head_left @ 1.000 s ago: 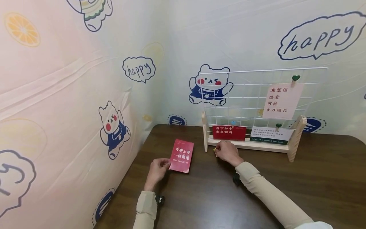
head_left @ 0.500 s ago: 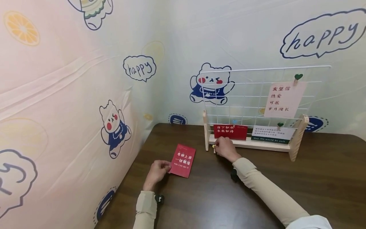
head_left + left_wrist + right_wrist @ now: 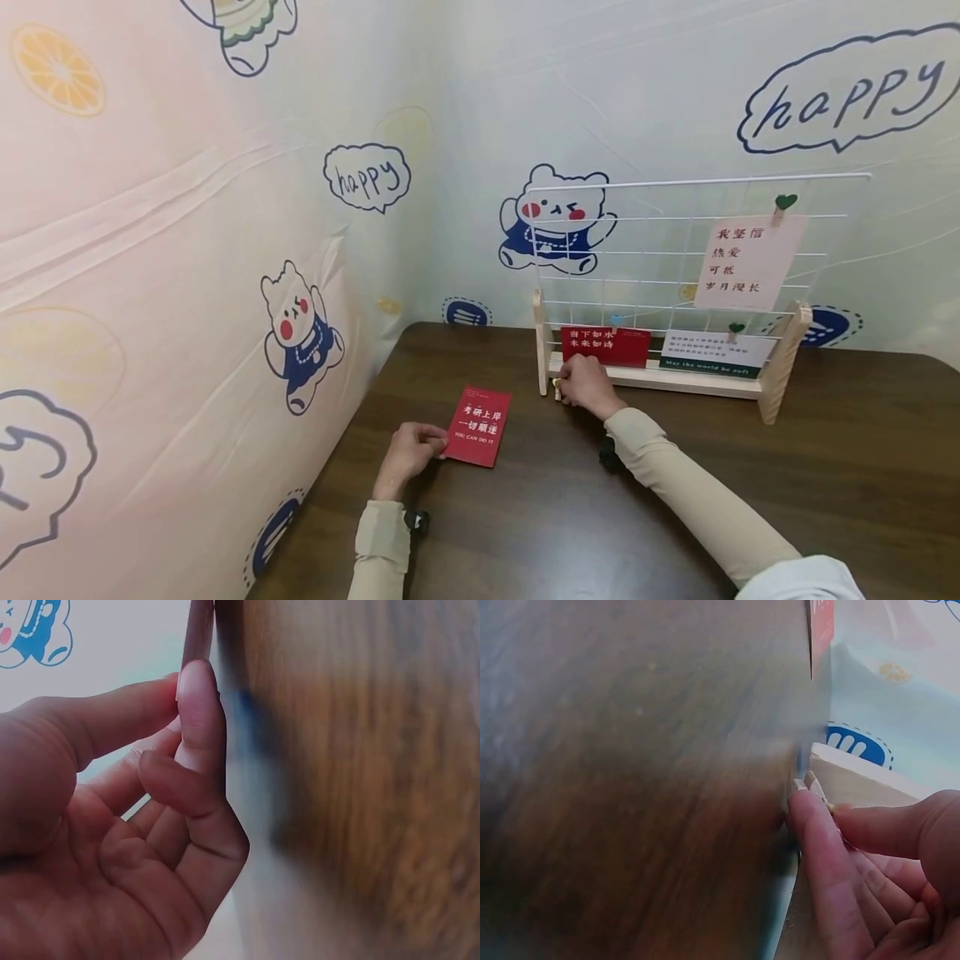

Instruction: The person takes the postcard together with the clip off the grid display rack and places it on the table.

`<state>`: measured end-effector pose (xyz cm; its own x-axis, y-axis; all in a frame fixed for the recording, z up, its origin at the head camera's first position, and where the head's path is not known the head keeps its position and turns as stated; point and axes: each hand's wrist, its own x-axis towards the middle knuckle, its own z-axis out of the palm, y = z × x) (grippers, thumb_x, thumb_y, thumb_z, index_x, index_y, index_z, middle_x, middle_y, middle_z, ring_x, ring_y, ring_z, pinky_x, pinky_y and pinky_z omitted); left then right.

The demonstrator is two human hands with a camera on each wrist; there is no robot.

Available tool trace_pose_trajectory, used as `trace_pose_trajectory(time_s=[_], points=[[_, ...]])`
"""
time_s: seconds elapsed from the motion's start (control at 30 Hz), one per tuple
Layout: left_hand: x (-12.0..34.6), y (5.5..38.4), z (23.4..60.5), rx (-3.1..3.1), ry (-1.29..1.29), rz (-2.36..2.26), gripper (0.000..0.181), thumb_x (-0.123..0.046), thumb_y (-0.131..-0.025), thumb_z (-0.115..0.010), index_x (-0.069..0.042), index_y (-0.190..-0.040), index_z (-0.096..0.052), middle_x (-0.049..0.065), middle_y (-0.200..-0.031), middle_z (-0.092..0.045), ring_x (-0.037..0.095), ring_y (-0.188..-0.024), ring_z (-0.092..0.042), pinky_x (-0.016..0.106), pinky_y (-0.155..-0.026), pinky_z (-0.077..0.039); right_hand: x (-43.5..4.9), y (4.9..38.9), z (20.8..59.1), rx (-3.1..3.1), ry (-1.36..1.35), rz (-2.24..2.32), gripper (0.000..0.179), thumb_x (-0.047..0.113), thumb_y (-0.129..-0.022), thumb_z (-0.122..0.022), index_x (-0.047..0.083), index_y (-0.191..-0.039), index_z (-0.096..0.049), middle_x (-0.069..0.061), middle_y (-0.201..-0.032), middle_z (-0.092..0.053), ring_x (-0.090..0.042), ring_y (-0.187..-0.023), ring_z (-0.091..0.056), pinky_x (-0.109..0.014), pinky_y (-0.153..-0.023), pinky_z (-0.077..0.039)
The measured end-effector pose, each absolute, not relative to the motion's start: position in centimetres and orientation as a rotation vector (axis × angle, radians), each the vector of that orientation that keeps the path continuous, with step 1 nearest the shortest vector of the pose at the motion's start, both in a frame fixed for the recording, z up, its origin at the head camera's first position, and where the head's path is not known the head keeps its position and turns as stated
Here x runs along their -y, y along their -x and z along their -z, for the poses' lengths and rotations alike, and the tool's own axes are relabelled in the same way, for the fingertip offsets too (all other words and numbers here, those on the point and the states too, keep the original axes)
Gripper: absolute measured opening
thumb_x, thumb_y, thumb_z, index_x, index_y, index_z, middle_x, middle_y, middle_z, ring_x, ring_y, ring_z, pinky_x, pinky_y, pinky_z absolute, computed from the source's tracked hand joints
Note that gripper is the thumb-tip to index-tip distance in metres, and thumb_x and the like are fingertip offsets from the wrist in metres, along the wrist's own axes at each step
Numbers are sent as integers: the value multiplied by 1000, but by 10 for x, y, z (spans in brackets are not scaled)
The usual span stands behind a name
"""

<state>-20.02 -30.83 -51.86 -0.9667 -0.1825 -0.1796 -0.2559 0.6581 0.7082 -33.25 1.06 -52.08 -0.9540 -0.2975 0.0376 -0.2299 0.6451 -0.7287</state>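
My left hand [image 3: 408, 454] pinches the lower left edge of a red card [image 3: 478, 425] with white lettering. In the left wrist view the card [image 3: 198, 630] appears edge-on between thumb and fingers, tilted up beside the table. Near the left foot of a wire grid rack [image 3: 770, 383], my right hand [image 3: 591, 385] pinches a small wooden clothespin [image 3: 557, 389] with a yellow ornament. The clothespin's prongs [image 3: 814, 784] stick out past the fingertips in the right wrist view, and the rest is covered by the fingers.
Clipped on the rack are a pale pink card [image 3: 746, 262], another red card [image 3: 626, 348] and a white-and-green card [image 3: 712, 354]. Heart clips, including a green one [image 3: 786, 202], hold them. A patterned cloth [image 3: 450, 167] lines the back and left of the brown table [image 3: 555, 517].
The red card in my left hand has come slightly nearer, its top edge lower in view. My right hand has shifted a little left and away with the clothespin, towards the rack's left foot.
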Motion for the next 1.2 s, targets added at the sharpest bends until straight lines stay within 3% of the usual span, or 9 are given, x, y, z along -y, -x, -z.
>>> trace_pose_trajectory(time_s=[0.37, 0.63, 1.2], points=[[312, 200, 517, -2790, 415, -1193, 13, -11, -97, -71, -3, -104, -79, 11, -100, -78, 19, -82, -64, 34, -75, -53, -10, 338, 520, -2720, 377, 1256, 11, 4, -95, -70, -3, -91, -78, -12, -74, -74, -13, -56, -68, -26, -55, -59], [314, 196, 516, -2771, 452, -1159, 12, -11, -96, -72, -4, -103, -79, 10, -97, -77, 19, -82, -63, 33, -75, -51, -16, 338, 528, -2711, 304, 1186, 16, 13, -96, -73, 1, -104, -80, -8, -70, -74, -13, -52, -67, -28, -52, -57], [322, 191, 514, -2740, 503, -1134, 15, -13, -93, -74, -2, -102, -79, 12, -99, -76, 24, -88, -62, 38, -77, -50, -15, 336, 527, -2713, 276, 1134, 16, 16, -97, -72, 3, -104, -79, -7, -68, -72, -14, -51, -67, -29, -52, -56]])
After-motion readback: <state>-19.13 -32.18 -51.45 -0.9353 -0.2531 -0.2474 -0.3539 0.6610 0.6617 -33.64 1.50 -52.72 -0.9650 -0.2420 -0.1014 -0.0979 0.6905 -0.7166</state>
